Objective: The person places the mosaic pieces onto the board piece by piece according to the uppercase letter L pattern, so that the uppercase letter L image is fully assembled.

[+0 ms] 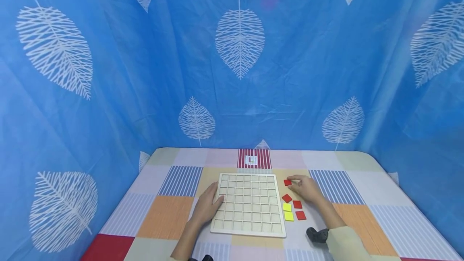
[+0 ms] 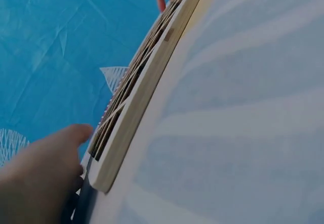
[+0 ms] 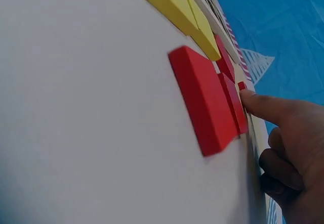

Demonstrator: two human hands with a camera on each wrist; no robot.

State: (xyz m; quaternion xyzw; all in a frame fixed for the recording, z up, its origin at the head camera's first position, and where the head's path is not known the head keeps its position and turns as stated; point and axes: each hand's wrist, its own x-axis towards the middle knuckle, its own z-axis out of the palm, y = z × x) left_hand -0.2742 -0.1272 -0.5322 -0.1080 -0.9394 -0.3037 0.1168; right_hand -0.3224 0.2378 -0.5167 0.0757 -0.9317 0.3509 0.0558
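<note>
A pale wooden grid board [image 1: 250, 204] lies flat on the table. My left hand [image 1: 206, 204] rests along its left edge, fingers extended and thumb over the rim; the left wrist view has this hand [image 2: 45, 168] beside the board's corner. Right of the board, my right hand [image 1: 306, 188] pinches a red square tile [image 1: 287, 182] between index finger and thumb. Nearer to me lie a tilted red tile [image 1: 286, 198], two more red tiles [image 1: 300, 215] and two yellow tiles [image 1: 288, 216]. The right wrist view shows my right hand [image 3: 298, 153] beyond these tiles.
A small card with a coloured pattern [image 1: 251, 160] lies behind the board. The table has a patchwork cloth [image 1: 163, 216]. Blue curtains with white leaves [image 1: 290, 71] hang behind and at both sides. A black device [image 1: 317, 235] sits at my right wrist.
</note>
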